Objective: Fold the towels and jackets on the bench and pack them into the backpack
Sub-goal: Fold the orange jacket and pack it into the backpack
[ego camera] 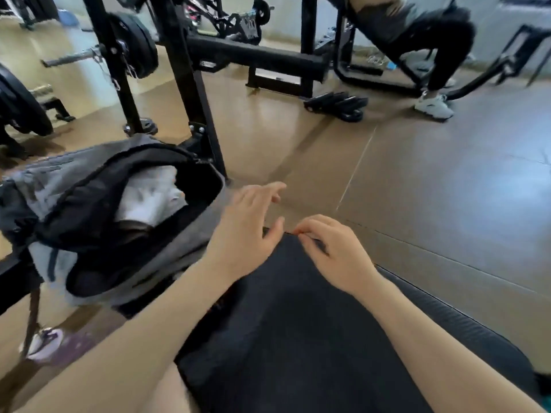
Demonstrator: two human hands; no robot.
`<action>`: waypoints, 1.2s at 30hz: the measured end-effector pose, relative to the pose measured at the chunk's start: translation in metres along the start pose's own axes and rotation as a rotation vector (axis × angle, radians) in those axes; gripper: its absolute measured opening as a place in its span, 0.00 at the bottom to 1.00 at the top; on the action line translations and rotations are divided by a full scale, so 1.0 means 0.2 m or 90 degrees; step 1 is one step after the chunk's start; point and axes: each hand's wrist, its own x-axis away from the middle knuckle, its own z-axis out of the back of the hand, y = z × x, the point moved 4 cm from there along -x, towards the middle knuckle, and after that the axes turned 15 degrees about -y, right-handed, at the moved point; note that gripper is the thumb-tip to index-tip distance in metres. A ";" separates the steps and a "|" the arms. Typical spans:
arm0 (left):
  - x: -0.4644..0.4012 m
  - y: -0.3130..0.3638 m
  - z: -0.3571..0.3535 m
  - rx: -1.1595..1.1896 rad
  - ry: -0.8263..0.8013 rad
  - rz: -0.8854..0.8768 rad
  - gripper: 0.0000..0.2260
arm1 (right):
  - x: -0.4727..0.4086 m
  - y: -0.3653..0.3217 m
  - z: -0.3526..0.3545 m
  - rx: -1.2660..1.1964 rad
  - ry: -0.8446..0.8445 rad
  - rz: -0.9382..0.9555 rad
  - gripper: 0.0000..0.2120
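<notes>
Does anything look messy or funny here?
A little. The backpack lies slumped on its side, left of the bench, its mouth gaping open with a white towel bunched loosely inside rather than lying flat. Nothing looks spilled or broken.

The backpack [89, 210] at left was motion-blurred, its contents indistinct. The bench [313, 338] ran off the bottom edge. A person [423, 31] at upper right was cropped by the top edge.

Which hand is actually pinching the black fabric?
The right hand: its fingertips pinch the far edge of the black fabric. The left hand hovers open, fingers spread.
</notes>
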 end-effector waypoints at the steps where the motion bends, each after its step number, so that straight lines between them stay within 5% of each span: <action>1: -0.05 0.13 -0.13 0.037 -0.050 -0.048 0.20 | 0.15 0.10 0.05 0.004 0.028 -0.042 0.08; 10: -0.17 0.99 -0.99 0.196 -0.396 -0.251 0.17 | 1.44 0.66 0.29 -0.059 0.319 -0.457 0.08; 15: -0.13 1.27 -1.25 0.187 -0.490 -0.314 0.15 | 1.91 0.88 0.12 -0.017 0.216 -0.637 0.08; 20: -0.06 1.33 -1.38 0.169 -0.536 -0.322 0.14 | 2.04 0.97 -0.06 0.143 -0.079 -0.592 0.21; 24: -0.05 1.29 -1.38 0.150 -0.527 -0.317 0.13 | 2.04 1.03 -0.14 0.322 -0.137 -0.610 0.27; 28: -0.07 1.27 -1.36 0.147 -0.514 -0.295 0.11 | 2.03 1.03 -0.06 0.408 -0.024 -0.568 0.04; 32: -0.11 1.29 -1.32 0.218 -0.520 -0.246 0.12 | 2.00 0.93 0.20 0.159 0.236 -0.508 0.10; 36: -0.15 1.40 -1.27 0.324 -0.532 -0.225 0.23 | 1.89 0.76 0.52 -0.036 0.350 -0.408 0.10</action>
